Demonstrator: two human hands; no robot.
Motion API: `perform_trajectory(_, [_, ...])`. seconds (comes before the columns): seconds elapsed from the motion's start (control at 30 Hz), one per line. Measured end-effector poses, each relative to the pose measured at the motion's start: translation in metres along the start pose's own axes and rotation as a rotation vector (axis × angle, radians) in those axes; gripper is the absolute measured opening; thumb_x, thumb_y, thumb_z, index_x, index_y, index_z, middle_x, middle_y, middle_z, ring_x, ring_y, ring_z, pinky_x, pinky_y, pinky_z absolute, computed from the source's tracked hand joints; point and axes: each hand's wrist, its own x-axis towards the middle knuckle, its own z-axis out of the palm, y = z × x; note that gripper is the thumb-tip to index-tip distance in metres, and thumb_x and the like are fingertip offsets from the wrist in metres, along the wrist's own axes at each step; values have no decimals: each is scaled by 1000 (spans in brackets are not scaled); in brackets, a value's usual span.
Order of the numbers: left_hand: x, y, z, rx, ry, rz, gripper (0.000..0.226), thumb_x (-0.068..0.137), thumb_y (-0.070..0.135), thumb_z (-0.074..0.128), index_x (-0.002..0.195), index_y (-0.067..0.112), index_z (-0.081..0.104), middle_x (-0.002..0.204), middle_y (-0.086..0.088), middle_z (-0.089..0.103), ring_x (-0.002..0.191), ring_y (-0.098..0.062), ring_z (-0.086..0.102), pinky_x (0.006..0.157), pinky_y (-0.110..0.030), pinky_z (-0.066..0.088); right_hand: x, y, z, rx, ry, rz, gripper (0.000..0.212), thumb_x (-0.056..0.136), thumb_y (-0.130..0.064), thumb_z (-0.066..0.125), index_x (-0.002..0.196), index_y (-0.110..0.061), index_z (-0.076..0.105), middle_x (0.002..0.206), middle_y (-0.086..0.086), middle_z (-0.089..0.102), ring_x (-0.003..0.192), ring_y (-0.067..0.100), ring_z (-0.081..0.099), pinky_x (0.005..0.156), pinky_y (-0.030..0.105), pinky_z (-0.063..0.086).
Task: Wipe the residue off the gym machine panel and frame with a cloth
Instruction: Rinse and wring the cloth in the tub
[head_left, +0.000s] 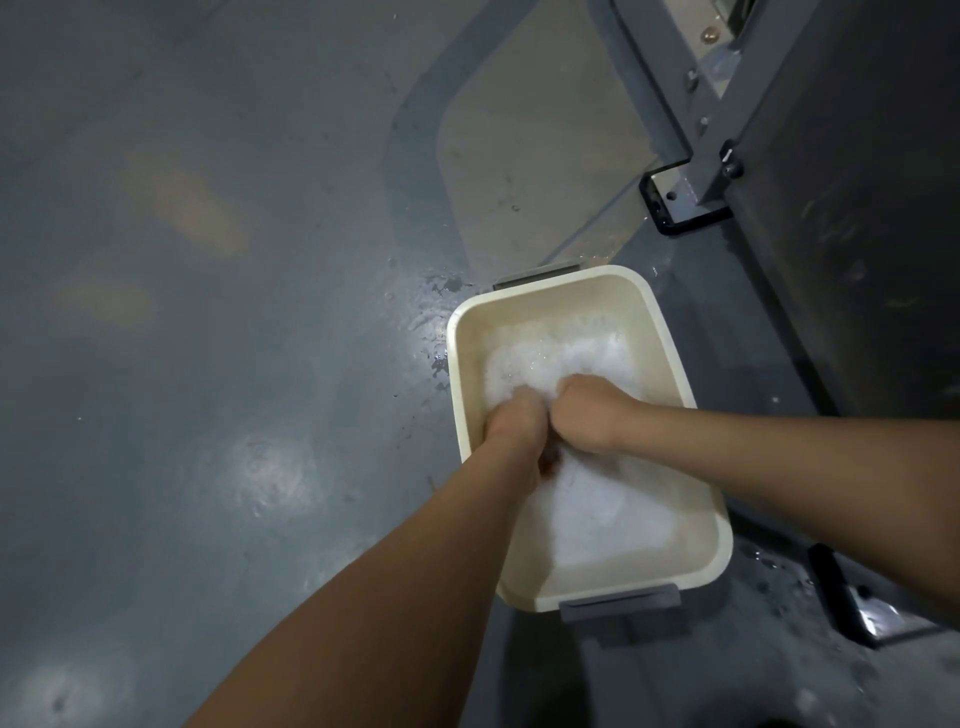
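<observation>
Two bare forearms are stretched out from the bottom of the frame, down into a cream plastic tub (467, 374) that is set on the wet grey floor (208, 312) at the lower right. The tub is filled with white soapy foam (608, 514). It is kept just beside the gym machine frame (711, 156) and its dark panel (857, 208) at the upper right, most likely so that the wash water is close to the wiping job.

The left hand (514, 421) and the right hand (587, 415) are pushed into the foam in the middle of the tub, and their knuckles are pressed together. Both hands are curled up tight like fists. What is held inside them is hidden by the foam, so it cannot be told for sure. The cloth is not plainly seen. It is guessed to be squeezed or rubbed between the fists under the suds, to get it wet and soapy. The panel and frame are not touched yet.
</observation>
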Motion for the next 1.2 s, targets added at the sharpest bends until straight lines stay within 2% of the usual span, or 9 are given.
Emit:
perform_trajectory(0.13, [3,-3,0,-40,-33,15,32,103,25,44,81,10,61,76,-12,63,58,-25,58,50,-24,48,-3,-3,-3,441,46,107,38,98,-30,36,78,-11,61,80,11,64,71,28,57,61,32,41])
perform_trajectory(0.23, [-2,-2,1,-39,-6,20,37,100,25,47,74,3,61,55,-13,59,43,-23,53,45,-21,41,-4,-2,-4,416,72,190,28,100,-28,44,90,-7,59,74,14,66,59,32,62,50,31,46])
perform_trajectory(0.3, [-6,-4,2,-60,15,48,30,98,24,50,73,9,57,52,-7,51,41,-20,46,45,-22,36,-6,-2,-7,262,154,220,16,101,-13,50,114,-5,55,86,14,67,72,32,68,60,34,53])
perform_trajectory(0.4, [-11,-3,2,-143,25,57,34,93,37,48,66,18,56,52,-2,51,42,-19,45,48,-22,37,-6,2,-8,198,192,195,57,101,-8,44,156,-17,30,128,8,60,110,33,64,82,33,51])
perform_trajectory(0.57, [-5,-2,5,-186,-20,30,65,102,54,23,63,15,56,52,-8,54,40,-19,51,45,-19,40,-19,-10,-3,580,21,125,27,95,-21,42,74,-17,59,56,4,57,48,23,49,47,24,37])
perform_trajectory(0.77, [-11,1,0,-136,-143,173,44,89,16,44,45,17,42,41,1,40,36,-9,38,40,-15,28,-33,-13,-1,581,198,-155,39,93,-21,48,55,-15,55,50,-2,55,48,12,49,45,15,39])
perform_trajectory(0.97, [-9,-7,7,-149,-189,149,40,110,5,35,72,10,49,64,-4,49,58,-4,56,57,-14,45,-15,-2,-1,251,266,-162,40,102,-22,38,69,-26,59,80,0,67,82,21,61,72,30,44])
perform_trajectory(1.1, [-17,1,2,-145,-87,133,46,107,21,35,65,14,53,53,-3,49,34,-10,42,36,-18,30,9,1,2,283,336,102,46,109,-25,26,109,-2,66,114,21,69,106,37,63,97,43,48])
perform_trajectory(1.2, [-12,6,-2,-120,-63,90,40,97,27,34,60,18,45,49,-2,42,33,-15,34,42,-16,24,14,2,12,427,334,251,51,109,-37,27,144,-2,41,138,23,56,125,41,54,105,44,42])
